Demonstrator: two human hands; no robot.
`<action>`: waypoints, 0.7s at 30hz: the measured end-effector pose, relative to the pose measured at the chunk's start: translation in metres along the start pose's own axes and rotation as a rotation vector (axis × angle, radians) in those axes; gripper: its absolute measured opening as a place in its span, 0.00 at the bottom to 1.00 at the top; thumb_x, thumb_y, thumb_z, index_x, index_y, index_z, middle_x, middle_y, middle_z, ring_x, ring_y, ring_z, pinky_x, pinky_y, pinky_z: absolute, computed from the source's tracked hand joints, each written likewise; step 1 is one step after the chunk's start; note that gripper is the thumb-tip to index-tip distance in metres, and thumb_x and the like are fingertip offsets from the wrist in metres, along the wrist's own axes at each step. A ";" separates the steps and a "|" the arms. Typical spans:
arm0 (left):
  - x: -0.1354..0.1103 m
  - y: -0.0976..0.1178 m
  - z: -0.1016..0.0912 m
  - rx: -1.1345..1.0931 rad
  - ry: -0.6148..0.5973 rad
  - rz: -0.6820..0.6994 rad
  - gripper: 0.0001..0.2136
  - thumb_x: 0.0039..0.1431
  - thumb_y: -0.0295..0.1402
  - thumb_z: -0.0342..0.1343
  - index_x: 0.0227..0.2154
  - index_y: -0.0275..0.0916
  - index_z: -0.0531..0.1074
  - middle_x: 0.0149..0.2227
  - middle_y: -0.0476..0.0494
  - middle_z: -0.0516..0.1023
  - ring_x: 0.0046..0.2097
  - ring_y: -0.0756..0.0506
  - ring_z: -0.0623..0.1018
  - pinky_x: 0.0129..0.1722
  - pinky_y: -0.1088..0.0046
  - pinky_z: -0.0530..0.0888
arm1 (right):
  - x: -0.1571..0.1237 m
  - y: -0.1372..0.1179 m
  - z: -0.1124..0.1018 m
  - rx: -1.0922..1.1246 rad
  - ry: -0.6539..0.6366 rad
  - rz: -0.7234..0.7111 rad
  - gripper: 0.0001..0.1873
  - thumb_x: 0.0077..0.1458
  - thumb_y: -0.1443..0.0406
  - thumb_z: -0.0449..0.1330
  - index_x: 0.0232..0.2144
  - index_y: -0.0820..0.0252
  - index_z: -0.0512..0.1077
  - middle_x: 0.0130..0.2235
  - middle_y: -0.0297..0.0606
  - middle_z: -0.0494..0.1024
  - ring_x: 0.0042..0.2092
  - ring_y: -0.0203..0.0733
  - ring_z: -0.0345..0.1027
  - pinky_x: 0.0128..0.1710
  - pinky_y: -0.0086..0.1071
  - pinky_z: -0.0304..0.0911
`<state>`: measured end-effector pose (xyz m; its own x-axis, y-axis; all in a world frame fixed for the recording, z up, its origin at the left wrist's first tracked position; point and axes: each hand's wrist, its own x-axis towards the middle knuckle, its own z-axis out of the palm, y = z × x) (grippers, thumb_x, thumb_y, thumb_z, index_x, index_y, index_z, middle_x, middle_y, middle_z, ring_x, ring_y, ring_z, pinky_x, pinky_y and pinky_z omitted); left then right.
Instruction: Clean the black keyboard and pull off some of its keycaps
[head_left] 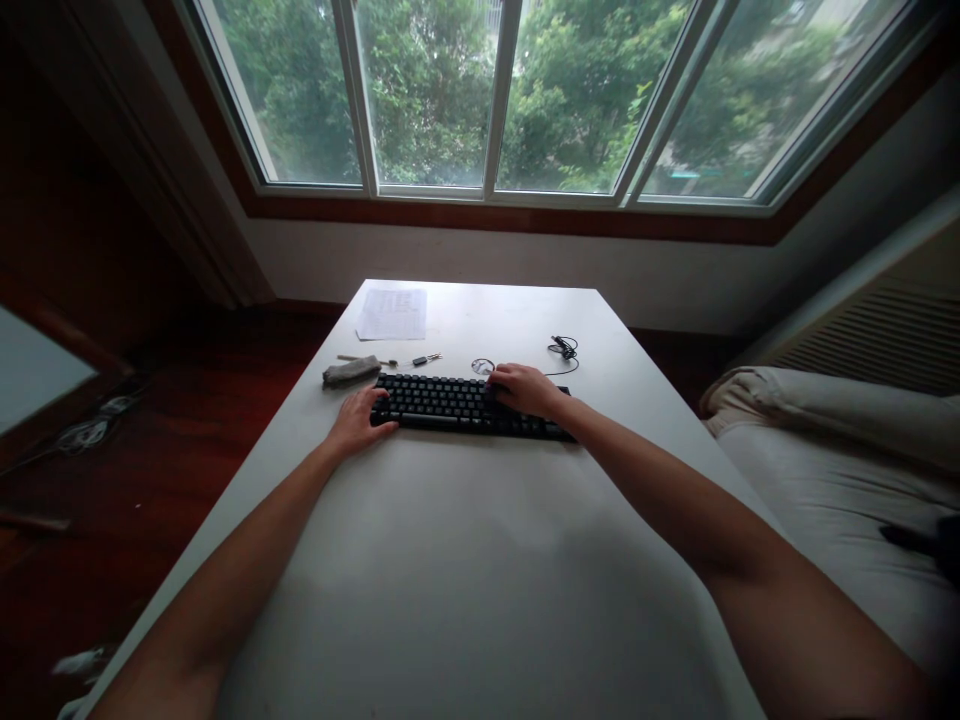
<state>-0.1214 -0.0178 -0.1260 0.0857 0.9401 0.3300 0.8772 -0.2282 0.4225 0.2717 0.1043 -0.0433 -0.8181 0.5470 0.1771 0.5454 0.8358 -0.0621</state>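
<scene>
A black keyboard [442, 403] lies lengthwise across the white table. My left hand [357, 422] grips its left end, with the thumb along the front edge and the fingers on the side and top. Over the right part of the keys, my right hand [523, 390] is closed with its fingertips together and pointing down. Anything between those fingertips is too small and hidden to make out. Just behind the keyboard, near the right fingertips, sits a small round item [482, 367] with a dark-and-light surface.
A folded grey cloth [351, 372] lies behind the left hand, beside a thin stick [360, 358]. A small dark item with metal prongs [426, 360] is behind the keyboard. Farther back are paper sheets [393, 315] and a coiled black cable [564, 349]. A bed [795, 480] stands right.
</scene>
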 end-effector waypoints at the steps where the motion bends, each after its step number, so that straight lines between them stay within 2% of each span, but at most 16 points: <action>1: 0.000 0.000 0.000 -0.002 0.006 0.004 0.30 0.53 0.51 0.64 0.56 0.45 0.69 0.62 0.37 0.68 0.64 0.31 0.67 0.63 0.48 0.65 | 0.008 -0.006 0.003 0.012 0.027 0.001 0.12 0.62 0.66 0.58 0.47 0.58 0.75 0.45 0.43 0.76 0.46 0.44 0.68 0.42 0.32 0.59; 9: -0.002 0.003 -0.001 0.004 0.033 0.013 0.31 0.52 0.51 0.65 0.57 0.45 0.69 0.62 0.37 0.68 0.63 0.31 0.68 0.63 0.47 0.66 | 0.109 -0.085 0.026 0.033 0.113 0.005 0.14 0.66 0.65 0.56 0.52 0.55 0.74 0.51 0.43 0.74 0.52 0.46 0.64 0.46 0.34 0.61; 13: 0.000 0.002 -0.001 -0.001 0.047 0.002 0.33 0.50 0.50 0.67 0.57 0.45 0.68 0.63 0.37 0.68 0.62 0.31 0.70 0.62 0.48 0.66 | 0.148 -0.112 0.037 0.010 0.120 -0.002 0.15 0.68 0.66 0.53 0.52 0.54 0.74 0.51 0.44 0.73 0.53 0.48 0.63 0.46 0.35 0.62; 17: 0.001 0.002 -0.002 0.007 0.038 0.009 0.32 0.51 0.50 0.66 0.57 0.44 0.69 0.63 0.36 0.69 0.62 0.31 0.70 0.63 0.47 0.66 | 0.158 -0.113 0.044 -0.044 0.026 -0.083 0.15 0.67 0.67 0.53 0.50 0.54 0.76 0.49 0.44 0.74 0.51 0.48 0.63 0.46 0.37 0.62; 21: 0.001 0.006 -0.004 0.006 0.024 0.006 0.31 0.52 0.51 0.66 0.57 0.45 0.69 0.63 0.37 0.68 0.63 0.32 0.69 0.64 0.48 0.65 | 0.141 -0.094 0.042 -0.082 -0.009 -0.161 0.17 0.66 0.70 0.52 0.52 0.55 0.76 0.48 0.45 0.74 0.50 0.48 0.64 0.45 0.36 0.62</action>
<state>-0.1181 -0.0194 -0.1200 0.0797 0.9324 0.3525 0.8793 -0.2324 0.4157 0.0972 0.1044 -0.0536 -0.8974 0.4074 0.1694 0.4203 0.9062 0.0468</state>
